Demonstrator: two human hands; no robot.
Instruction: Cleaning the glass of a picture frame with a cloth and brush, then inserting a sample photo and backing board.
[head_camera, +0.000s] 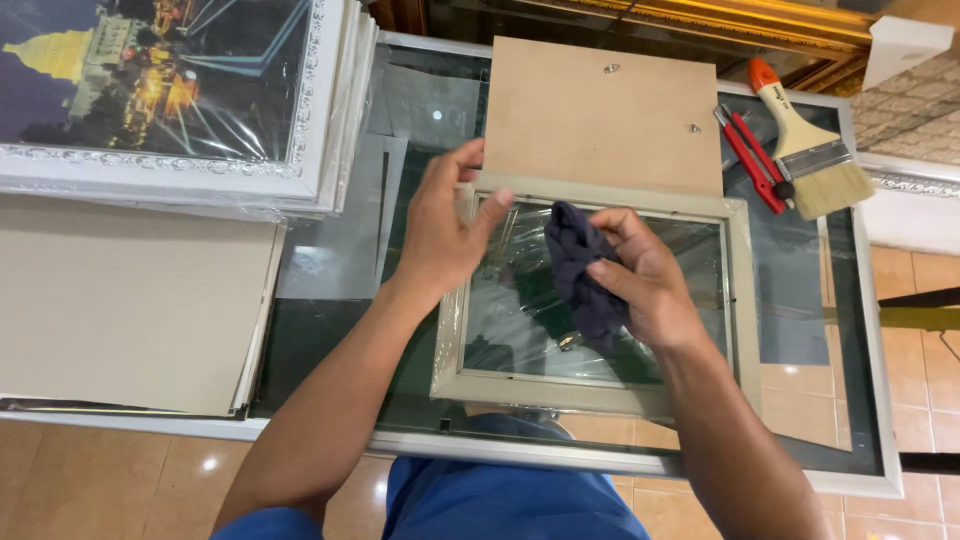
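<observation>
Right hand (640, 285) is bunched around a dark cloth (580, 270) on the frame's glass (520, 320); left hand (445, 225) lies open, pinning the frame (742, 300) corner. I'd wipe gently, pressing lightly from that corner outward.

Both bare forearms rise from the bottom edge and converge toward mid-frame. The left hand (443, 225) lies palm-down, fingers spread flat, just left of centre. The right hand (645, 280), right of centre, has its fingers curled tight in a pinch

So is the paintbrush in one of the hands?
No, the wooden-handled paintbrush lies on the glass table, while the right hand holds a dark blue cloth.
</observation>
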